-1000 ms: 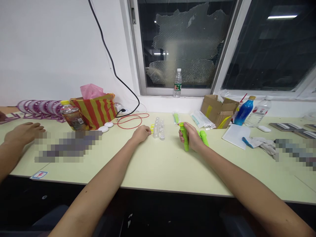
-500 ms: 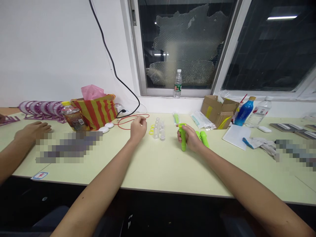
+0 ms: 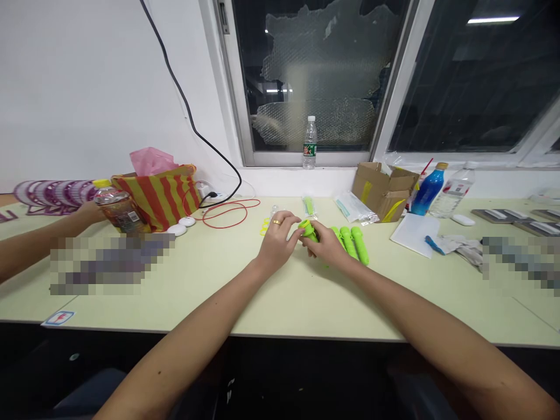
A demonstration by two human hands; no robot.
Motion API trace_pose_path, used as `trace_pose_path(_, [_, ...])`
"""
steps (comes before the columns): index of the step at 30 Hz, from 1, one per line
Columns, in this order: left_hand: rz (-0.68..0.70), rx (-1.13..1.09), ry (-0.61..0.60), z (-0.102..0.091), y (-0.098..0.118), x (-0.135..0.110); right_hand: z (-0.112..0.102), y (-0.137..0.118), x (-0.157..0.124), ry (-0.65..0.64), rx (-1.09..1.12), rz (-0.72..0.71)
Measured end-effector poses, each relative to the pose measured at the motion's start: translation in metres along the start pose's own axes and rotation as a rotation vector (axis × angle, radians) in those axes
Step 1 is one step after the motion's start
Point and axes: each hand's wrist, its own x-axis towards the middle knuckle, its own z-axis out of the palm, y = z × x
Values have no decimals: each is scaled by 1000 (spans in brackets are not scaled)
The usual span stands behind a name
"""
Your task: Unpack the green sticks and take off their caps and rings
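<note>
My right hand (image 3: 327,248) grips a bright green plastic tube (image 3: 308,229) at the middle of the pale table, its open end tilted toward my left hand. My left hand (image 3: 276,240), a ring on one finger, pinches at the tube's top end; what sits between its fingertips is too small to make out. Several more green tubes (image 3: 352,243) lie side by side just right of my right hand. Yellow rings (image 3: 265,224) lie behind my left hand. The small clear caps are mostly hidden by my hands.
A red-and-yellow striped bag (image 3: 164,195), a red cable loop (image 3: 227,213) and white pebbles sit at the left. Another person's hand holds a tea bottle (image 3: 117,208) there. A cardboard box (image 3: 382,189), blue bottle (image 3: 427,188), clear bottle and white paper (image 3: 413,235) stand right.
My left hand came from the yellow rings across to the top of the green tube. My right hand tilted the tube toward it. The other person's hand moved to the tea bottle.
</note>
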Motion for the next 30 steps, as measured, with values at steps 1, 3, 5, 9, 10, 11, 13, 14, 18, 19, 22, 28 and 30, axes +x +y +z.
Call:
trace_pose_path(1, [45, 42, -12, 0, -3, 0, 1, -1, -1, -2, 15, 35])
trace_pose_path(3, [115, 122, -30, -1, -6, 1, 2, -2, -2, 18, 34, 77])
trace_pose_path(5, [139, 207, -46, 0, -5, 2, 3, -2, -2, 46, 17, 79])
trace_pose_path(9, [112, 429, -127, 3, 1, 2, 4, 3, -1, 103, -87, 35])
trace_pose_path(10, [102, 488, -157, 4, 2, 1, 5, 4, -1, 109, -113, 28])
trace_pose_path(11, [91, 546, -183, 5, 3, 0, 5, 6, 0, 106, -144, 21])
trace_pose_path(13, [65, 643, -232, 7, 5, -2, 6, 9, 1, 87, -226, -1])
trace_pose_path(14, [45, 676, -253, 8, 5, -3, 6, 10, 1, 73, -273, -12])
trace_pose_path(18, [-40, 692, -343, 10, 5, -6, 6, 12, 0, 19, -405, -28])
trace_pose_path(19, [-44, 681, -367, 10, 4, -6, 6, 11, -1, 9, -420, -25])
trace_pose_path(22, [23, 647, -417, 6, -2, -3, 6, 8, -2, -1, -443, -34])
trace_pose_path(28, [154, 557, -325, -2, -15, -1, 8, 0, -6, -21, -462, -23])
trace_pose_path(30, [164, 529, -302, -3, -15, -3, 9, -2, -6, -23, -474, -22])
